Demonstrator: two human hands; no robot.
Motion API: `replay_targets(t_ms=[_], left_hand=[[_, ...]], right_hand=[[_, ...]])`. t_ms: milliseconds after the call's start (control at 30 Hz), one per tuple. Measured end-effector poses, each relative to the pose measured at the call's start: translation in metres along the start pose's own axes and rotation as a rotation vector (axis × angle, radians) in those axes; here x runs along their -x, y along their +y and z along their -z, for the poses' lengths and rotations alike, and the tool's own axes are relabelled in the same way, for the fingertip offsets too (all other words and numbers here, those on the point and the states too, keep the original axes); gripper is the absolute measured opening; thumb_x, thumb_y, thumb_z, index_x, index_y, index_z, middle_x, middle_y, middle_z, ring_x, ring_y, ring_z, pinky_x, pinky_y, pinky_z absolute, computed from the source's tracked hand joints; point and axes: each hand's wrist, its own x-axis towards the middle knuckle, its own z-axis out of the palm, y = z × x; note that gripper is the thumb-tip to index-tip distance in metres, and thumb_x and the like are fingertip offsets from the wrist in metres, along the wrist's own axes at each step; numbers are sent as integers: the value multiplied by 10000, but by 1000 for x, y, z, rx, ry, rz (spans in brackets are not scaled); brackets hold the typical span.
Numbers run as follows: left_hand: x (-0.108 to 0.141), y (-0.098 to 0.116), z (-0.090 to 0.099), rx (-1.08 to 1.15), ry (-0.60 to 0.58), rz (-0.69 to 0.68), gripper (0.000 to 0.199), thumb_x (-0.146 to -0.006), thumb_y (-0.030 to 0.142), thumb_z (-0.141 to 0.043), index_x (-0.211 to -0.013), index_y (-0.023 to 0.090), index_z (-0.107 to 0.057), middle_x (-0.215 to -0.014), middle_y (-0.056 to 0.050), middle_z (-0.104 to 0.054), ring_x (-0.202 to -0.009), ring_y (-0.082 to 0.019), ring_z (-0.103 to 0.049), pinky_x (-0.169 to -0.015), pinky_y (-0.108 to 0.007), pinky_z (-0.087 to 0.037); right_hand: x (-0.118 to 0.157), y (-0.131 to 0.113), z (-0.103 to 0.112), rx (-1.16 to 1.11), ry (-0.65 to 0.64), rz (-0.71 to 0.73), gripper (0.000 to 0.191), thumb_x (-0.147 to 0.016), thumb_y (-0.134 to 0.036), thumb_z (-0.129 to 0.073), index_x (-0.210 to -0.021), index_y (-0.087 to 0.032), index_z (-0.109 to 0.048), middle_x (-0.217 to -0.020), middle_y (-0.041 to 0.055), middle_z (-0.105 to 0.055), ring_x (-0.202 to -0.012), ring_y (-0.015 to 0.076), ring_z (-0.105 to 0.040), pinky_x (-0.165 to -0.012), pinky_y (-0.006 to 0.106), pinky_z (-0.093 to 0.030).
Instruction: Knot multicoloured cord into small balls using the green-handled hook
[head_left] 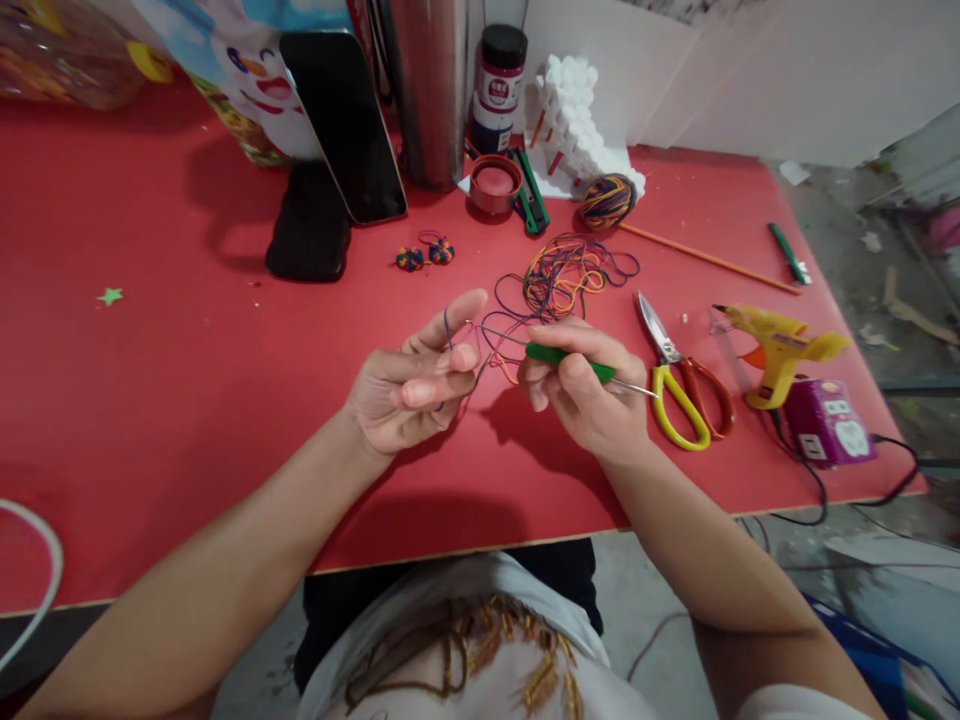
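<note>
My right hand is closed round the green handle of a crochet hook. Its thin metal tip points left and reaches to the fingers of my left hand. Yarn loops round my left index finger, and the thumb and other fingers pinch it. A multicoloured tangle of yarn lies on the table just beyond my hands, with strands running to my left hand. Behind it sits a wound yarn ball. Two small crocheted pieces lie beyond my left hand.
On the red table, scissors lie right of my right hand, beside a yellow glue gun and a purple box. At the back stand a phone, a metal flask and a jar. A green cutter lies near them.
</note>
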Motion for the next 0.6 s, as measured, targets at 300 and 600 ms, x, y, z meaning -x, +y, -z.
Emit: replay_targets(t_ms=[300, 600], left_hand=[[2, 2, 4, -48, -11, 33, 479, -884, 19, -601, -1223, 248, -849, -684, -12, -711, -333, -12, -413, -308, -69, -276], [4, 2, 3, -72, -81, 17, 239, -911, 154, -669, -1038, 201, -866, -647, -16, -663, -284, 36, -327, -281, -50, -110]], right_hand=[[-6, -3, 13, -26, -64, 80, 263, -1072, -271, -663, -1273, -233, -829, -888, 23, -683, -619, 90, -613, -651, 300, -531], [-8, -7, 19, -8, -107, 57, 260, -1058, -314, -673, -1247, -270, -847, -777, 23, -702, -606, 125, -607, -627, 300, -552]])
